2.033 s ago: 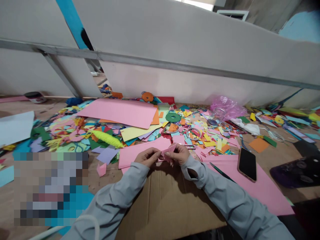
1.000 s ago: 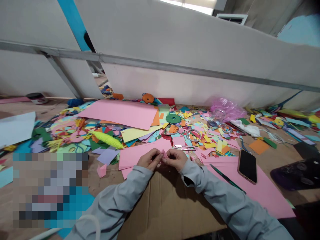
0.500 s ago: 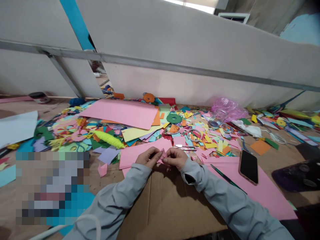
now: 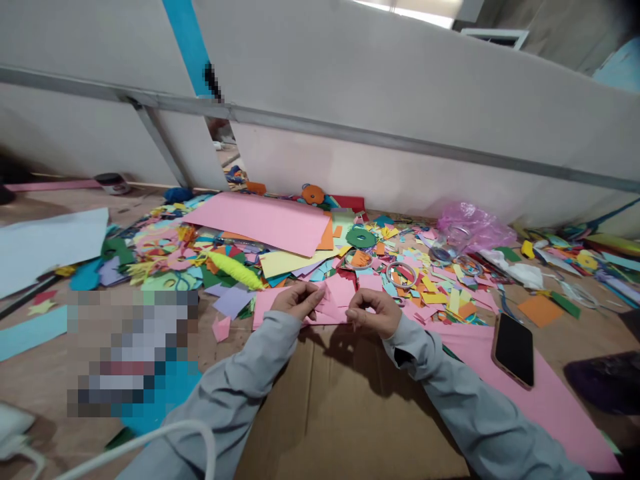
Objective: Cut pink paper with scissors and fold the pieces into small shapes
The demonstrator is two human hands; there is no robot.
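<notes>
Both hands are over the near edge of a stack of pink paper (image 4: pixel 267 303), above a brown cardboard sheet (image 4: pixel 350 400). My left hand (image 4: pixel 297 301) is closed, pinching a small folded piece of pink paper (image 4: pixel 329 305) between thumb and fingertips. A short gap to the right, my right hand (image 4: pixel 377 313) is also closed, thumb against forefinger; whatever sits in that pinch is too small to make out. Colourful paper scraps (image 4: pixel 440 287) and tape rings (image 4: pixel 401 273) lie just beyond the hands.
A phone (image 4: pixel 513 351) rests on a pink sheet (image 4: pixel 560 413) at right. Further back lie a large pink sheet (image 4: pixel 260 220), a yellow-green yarn bundle (image 4: pixel 233 269) and a pink plastic bag (image 4: pixel 475 227). A white cable (image 4: pixel 200 427) loops by my left forearm. A wall panel (image 4: pixel 350 153) stands behind.
My hands have come apart, the right one moving away to the right. The pink paper piece stays with the left hand. The whole view has shifted slightly.
</notes>
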